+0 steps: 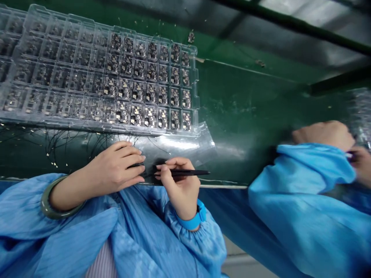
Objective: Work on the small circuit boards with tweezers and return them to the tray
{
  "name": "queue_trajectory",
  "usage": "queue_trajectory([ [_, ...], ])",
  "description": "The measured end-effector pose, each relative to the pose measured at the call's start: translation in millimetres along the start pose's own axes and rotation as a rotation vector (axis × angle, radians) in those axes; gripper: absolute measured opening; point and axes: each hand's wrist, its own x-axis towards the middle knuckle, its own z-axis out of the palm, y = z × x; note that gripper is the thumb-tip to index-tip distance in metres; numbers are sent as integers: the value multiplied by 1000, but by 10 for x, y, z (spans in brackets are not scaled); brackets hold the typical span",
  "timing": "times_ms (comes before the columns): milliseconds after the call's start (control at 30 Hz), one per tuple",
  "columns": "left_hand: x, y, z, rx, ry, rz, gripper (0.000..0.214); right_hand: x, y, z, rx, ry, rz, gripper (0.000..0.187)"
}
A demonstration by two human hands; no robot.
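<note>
My left hand (116, 170) rests near the front edge of the green bench (246, 116), fingers curled and pinched on a small dark part I cannot make out. My right hand (179, 185) is closed round black tweezers (185, 172), which lie level with one end toward my left fingertips and the other pointing right. A clear plastic sheet (185, 144) lies under and beyond both hands. Just behind it sits a clear plastic tray (98, 77) with rows of pockets holding small circuit boards. Thin black wires (66, 143) are scattered left of my left hand.
At the right, another person's hands (321, 133) and blue sleeve (304, 185) work at the same bench. A stray small board (191, 37) lies behind the tray. A green rail (290, 23) crosses the upper right.
</note>
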Motion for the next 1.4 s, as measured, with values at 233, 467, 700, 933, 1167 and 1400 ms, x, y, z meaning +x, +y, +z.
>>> queue_trajectory([
  [233, 1, 11, 11, 36, 28, -1, 14, 22, -15, -22, -79, -26, -5, 8],
  [467, 5, 4, 26, 45, 46, 8, 13, 25, -72, -33, -37, -48, 41, 8],
  [700, 6, 1, 20, 35, 42, 10, 13, 26, 10, -54, -51, -34, -2, 9],
  [933, -3, 0, 24, 31, 32, -3, 12, 27, 36, -80, 52, -41, -8, 11],
  [1167, 2, -1, 14, 36, 25, -4, 12, 9, 32, -55, -100, -42, -55, 15],
  [1400, 3, -2, 19, 30, 25, -9, 13, 24, 26, -74, -122, -66, -77, 16],
])
